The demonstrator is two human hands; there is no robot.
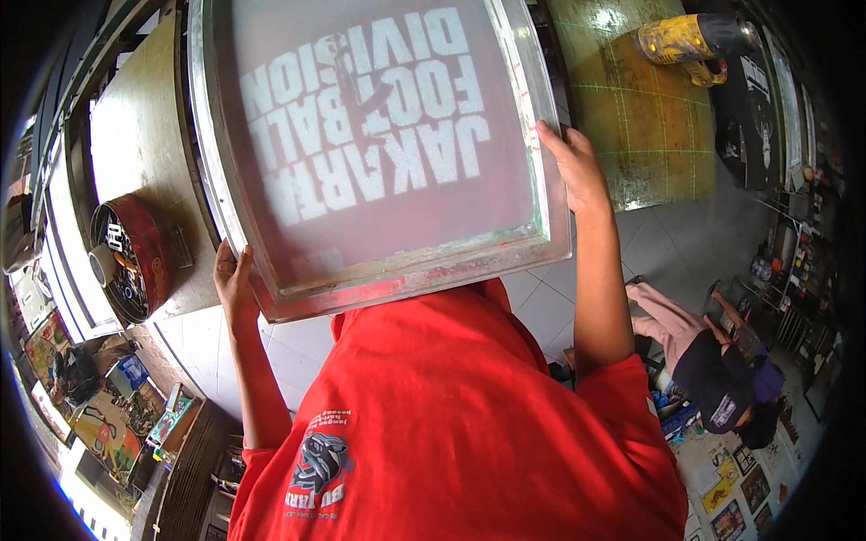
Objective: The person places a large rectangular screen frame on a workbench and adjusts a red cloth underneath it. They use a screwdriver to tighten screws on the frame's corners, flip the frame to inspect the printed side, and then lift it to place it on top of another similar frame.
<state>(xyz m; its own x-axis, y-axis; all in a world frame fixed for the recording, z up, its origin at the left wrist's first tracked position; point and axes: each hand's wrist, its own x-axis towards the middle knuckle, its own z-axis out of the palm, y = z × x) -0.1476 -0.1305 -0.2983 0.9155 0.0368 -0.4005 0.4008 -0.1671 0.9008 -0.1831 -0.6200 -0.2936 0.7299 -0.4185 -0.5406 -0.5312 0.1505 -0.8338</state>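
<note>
Screen-printing frame [379,144] held across the front of the body, its near rail overlapping the worn red T-shirt [469,424] in this view; contact between the two cannot be judged. The mesh [361,203] bears pale block lettering, upside down to the wearer. The left hand [234,278] is closed about the frame's near left corner, thumb uppermost; the right hand [578,169] is partly closed on the right rail, higher up, with some fingers hidden beneath. The step in hand is judged to be the two-handed support of the frame. Any further move would call for both hands to act together, keeping the frame from twisting and the fingers off the mesh; the far end lies out of view, so its support cannot be told. To the left, a desk [144,117] carries a red round tin [155,261] of small articles. To the right, a yellow-and-black heat gun [690,41] lies on a grid-marked desk [640,144]. Beyond, at lower right, another person [713,361] is seen above the tiled floor [667,243].
</note>
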